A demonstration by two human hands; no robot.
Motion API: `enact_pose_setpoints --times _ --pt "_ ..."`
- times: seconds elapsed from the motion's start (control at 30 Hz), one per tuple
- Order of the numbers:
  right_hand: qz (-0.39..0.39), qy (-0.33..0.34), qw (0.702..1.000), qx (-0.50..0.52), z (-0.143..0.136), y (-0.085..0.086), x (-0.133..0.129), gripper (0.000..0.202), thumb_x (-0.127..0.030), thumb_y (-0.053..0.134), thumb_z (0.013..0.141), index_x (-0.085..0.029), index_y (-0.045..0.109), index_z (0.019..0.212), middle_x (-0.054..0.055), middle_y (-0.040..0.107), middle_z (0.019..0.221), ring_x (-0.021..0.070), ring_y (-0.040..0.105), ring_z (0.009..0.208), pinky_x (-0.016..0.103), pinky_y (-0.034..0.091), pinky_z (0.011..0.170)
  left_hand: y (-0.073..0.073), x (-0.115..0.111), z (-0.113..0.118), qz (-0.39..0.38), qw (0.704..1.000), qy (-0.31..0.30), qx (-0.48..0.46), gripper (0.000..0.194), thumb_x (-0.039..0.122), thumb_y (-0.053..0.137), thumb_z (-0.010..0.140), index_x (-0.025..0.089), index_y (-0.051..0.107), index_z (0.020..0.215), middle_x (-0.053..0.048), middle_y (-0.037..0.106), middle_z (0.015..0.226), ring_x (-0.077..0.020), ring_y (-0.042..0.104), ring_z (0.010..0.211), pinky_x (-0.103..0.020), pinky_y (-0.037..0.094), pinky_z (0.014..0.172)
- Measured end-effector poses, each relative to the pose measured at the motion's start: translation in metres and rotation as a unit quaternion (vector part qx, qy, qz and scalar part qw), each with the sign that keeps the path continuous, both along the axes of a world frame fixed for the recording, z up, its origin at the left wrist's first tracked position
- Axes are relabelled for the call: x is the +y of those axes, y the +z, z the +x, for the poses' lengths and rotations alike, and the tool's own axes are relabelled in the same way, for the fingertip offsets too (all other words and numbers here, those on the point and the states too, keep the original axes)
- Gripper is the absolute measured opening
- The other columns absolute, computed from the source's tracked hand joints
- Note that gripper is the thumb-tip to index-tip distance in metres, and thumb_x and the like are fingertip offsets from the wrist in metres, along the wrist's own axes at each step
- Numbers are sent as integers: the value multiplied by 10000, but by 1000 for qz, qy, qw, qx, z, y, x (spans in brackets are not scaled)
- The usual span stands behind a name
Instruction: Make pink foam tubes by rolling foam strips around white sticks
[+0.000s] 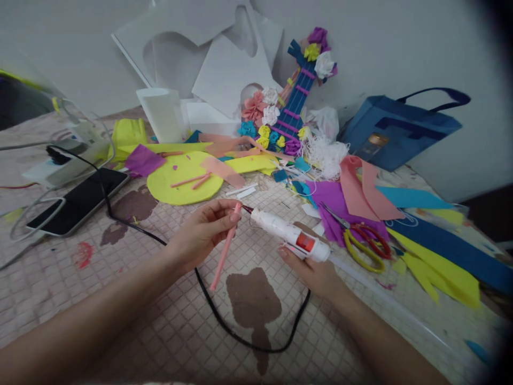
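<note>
Between the thumb and fingers of my left hand [206, 230] is a thin pink paper strip [224, 254], slanting down toward the table. My right hand [310, 270] is closed around a white hot glue gun [280, 227] with a red label. Its dark nozzle points left, at the top end of the strip; whether they touch I cannot tell. A long clear glue stick [385, 289] sticks out of the gun's back. The gun's black cord [224, 326] loops over the table below both hands. Beyond them lies a yellow round piece [176, 187] with pink strips on it.
Scissors [363, 240] lie at the right among coloured paper pieces [436, 262]. A flower-covered paper guitar [296, 101] leans at the back, near a blue bag [401, 131]. On the left are a phone [80, 203] and a power strip [64, 160]. A white cup [162, 115] stands behind.
</note>
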State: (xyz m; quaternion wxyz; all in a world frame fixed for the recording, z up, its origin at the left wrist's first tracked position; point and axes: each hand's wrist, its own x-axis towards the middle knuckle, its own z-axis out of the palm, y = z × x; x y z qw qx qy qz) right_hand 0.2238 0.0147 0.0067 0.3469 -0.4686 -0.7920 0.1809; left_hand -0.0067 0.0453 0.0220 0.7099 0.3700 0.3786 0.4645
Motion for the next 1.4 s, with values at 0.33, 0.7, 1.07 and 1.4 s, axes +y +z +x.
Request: enact_pose_setpoints --times 0.33,0.7,1.07,1.4 --pt "-6 2 1000 0 -3 2 0 210 -390 510 870 -213 549 764 14 588 702 168 590 674 278 476 601 0 0 1 -4 1000 2 -3 180 212 734 721 176 674 886 23 586 764 -42 499 622 -139 418 583" --pt "-8 -32 999 -7 2 -9 4 225 -405 510 863 -216 574 759 13 600 695 168 585 664 264 463 580 0 1 -2 6 1000 9 -17 199 212 740 712 182 672 897 33 563 726 -40 498 607 -134 427 574" --pt "-24 -187 982 -20 24 -34 66 354 -430 440 867 -125 616 907 73 648 751 199 568 654 307 438 599 -4 -6 7 -47 998 -27 -10 243 222 761 689 172 648 899 29 575 708 -49 508 589 -154 431 568" --pt "-14 -171 971 -167 36 -22 57 343 -366 498 854 -123 544 1091 135 647 898 262 604 782 343 449 626 -11 -10 11 -74 996 -56 -6 229 215 756 696 180 660 902 26 589 740 -50 512 604 -163 424 582"
